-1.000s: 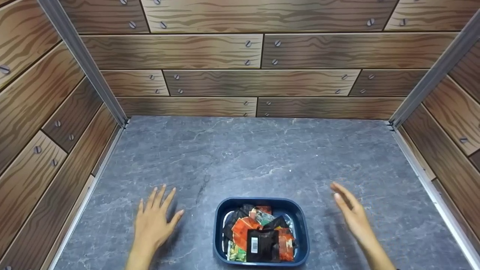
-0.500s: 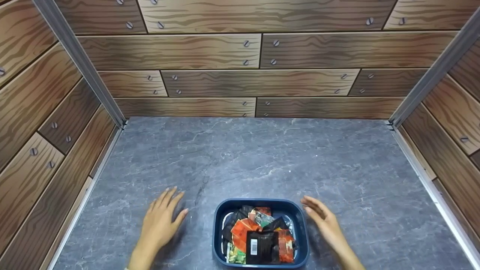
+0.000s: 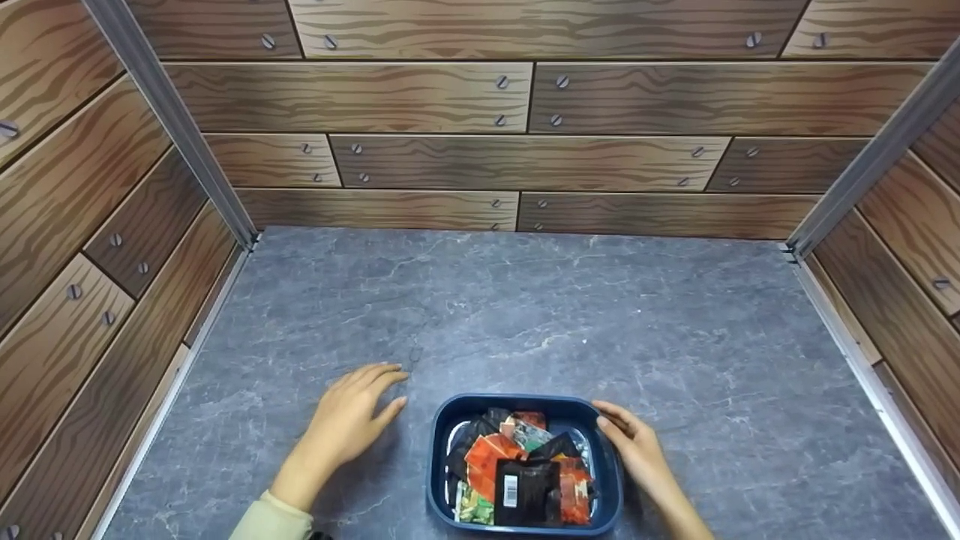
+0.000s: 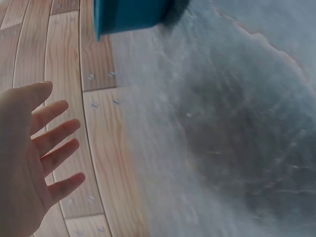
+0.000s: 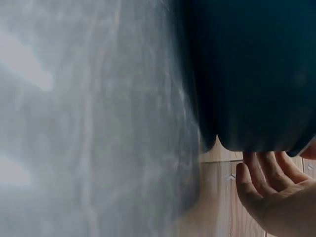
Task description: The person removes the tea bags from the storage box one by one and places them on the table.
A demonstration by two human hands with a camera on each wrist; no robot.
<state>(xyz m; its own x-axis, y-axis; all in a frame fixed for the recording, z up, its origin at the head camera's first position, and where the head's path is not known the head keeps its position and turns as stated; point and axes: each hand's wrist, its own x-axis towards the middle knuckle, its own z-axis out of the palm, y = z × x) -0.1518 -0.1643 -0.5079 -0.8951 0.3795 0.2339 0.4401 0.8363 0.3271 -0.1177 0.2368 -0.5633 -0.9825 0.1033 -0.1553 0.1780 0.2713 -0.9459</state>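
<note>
The walls (image 3: pixel 517 97) stand tallest, printed as screwed wooden planks across the far side and down the left and right, with a metal post (image 3: pixel 172 127) at the far left corner and its twin (image 3: pixel 877 150) at the far right. Between them I see a grey desk (image 3: pixel 450 315), veined like stone; it looks smooth enough for things to slide on.

At its near side, about the middle, sits the dark blue box (image 3: pixel 555 407), flat on its base. The step in hand, I would judge, is taking hold of it. The left hand (image 3: pixel 349 416), out of a pale sleeve (image 3: pixel 274 519), hangs apart from the box on its left; the right hand (image 3: pixel 641 454) is at the far right corner. To do it well, I'd bring the left hand to the matching wall, grip both sides at equal height and keep the box level.

That care suits the loose heap inside: a black packet (image 3: pixel 532 495) on top, an orange one (image 3: pixel 487 457) beside it, a green one (image 3: pixel 474 506) at the near left.

The left fingers (image 4: pixel 61 131) are spread and hold nothing. The right ones bend about the rim, their tips partly hidden; whether they pinch it I cannot tell.
</note>
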